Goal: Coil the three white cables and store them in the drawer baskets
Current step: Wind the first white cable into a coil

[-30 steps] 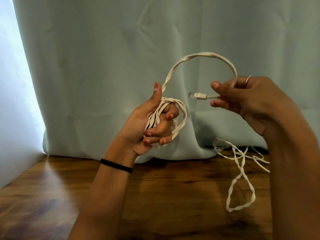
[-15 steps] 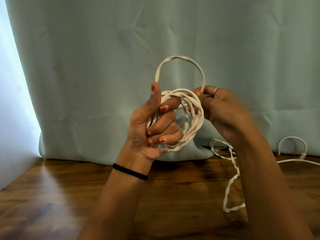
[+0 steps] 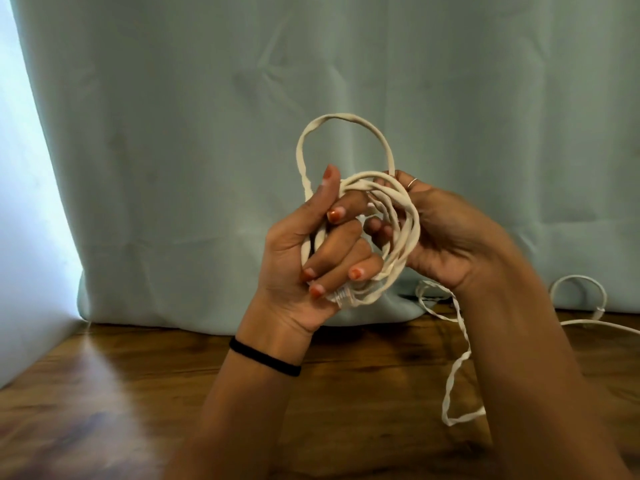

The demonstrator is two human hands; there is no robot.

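At frame centre: left hand (image 3: 304,251) grips coiled white cable (image 3: 401,230), right hand (image 3: 446,237) pinches its top loop | lower frame: wooden floor (image 3: 363,393), loose cables (image 3: 457,368) at right | behind: pale green curtain (image 3: 242,133), white wall (image 3: 24,237) at left

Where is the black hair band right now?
In the head view, the black band circles the wrist just below the left hand, left of centre, above the wooden floor.
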